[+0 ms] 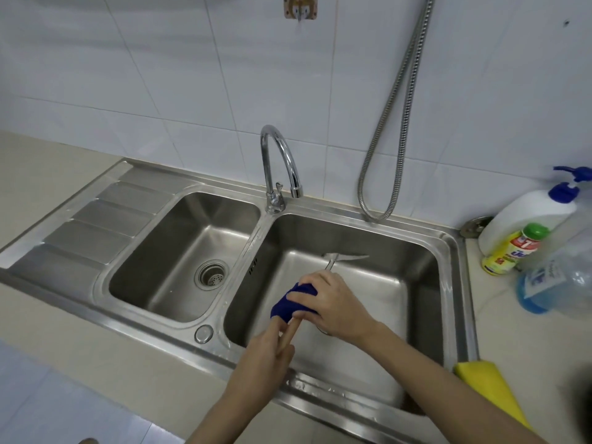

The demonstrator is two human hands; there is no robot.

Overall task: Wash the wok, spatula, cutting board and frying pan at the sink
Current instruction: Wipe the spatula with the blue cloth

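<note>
Over the right basin of the stainless-steel double sink (455,251), the left hand (266,363) grips the wooden handle of the metal-bladed spatula (333,262); the right hand (333,306) curls round a dark blue cloth (288,304) — wrapped about the spatula's shaft, blade resting on the basin floor.

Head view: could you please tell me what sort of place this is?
Probably a home kitchen: a stainless double sink with a gooseneck tap, white tiled wall, and dish soap bottle beside it.
</note>
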